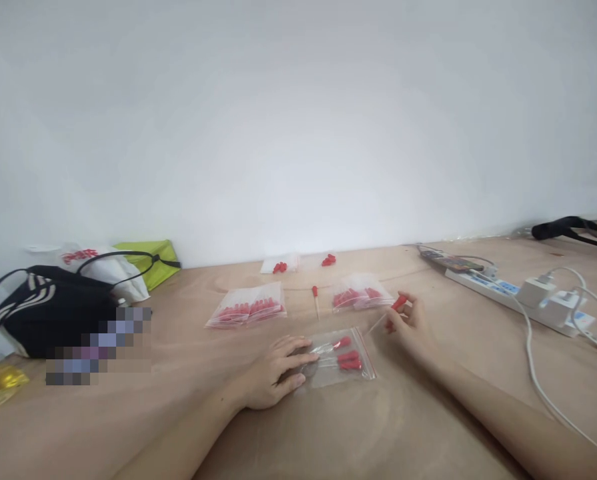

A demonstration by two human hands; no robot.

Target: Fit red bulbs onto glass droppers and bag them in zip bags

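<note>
Flat on the table lies a clear zip bag (328,379) with a few droppers inside, their red rubber bulbs (349,361) toward the bag's right end. My left hand (281,370) rests with fingers stretched out on the bag's left edge. Just beyond the bag's right end, my right hand (409,323) is closed around the red bulb of a dropper (399,303); its thin clear tube points down and left toward the bag. Behind the bag, another dropper (315,292) with a red bulb lies alone.
Filled zip bags lie at left (248,303) and right (361,292). Further back are two small heaps of red bulbs (279,267) (329,260). A power strip (508,297) with cables and a phone (451,261) sits right; a black bag (53,310) stands left.
</note>
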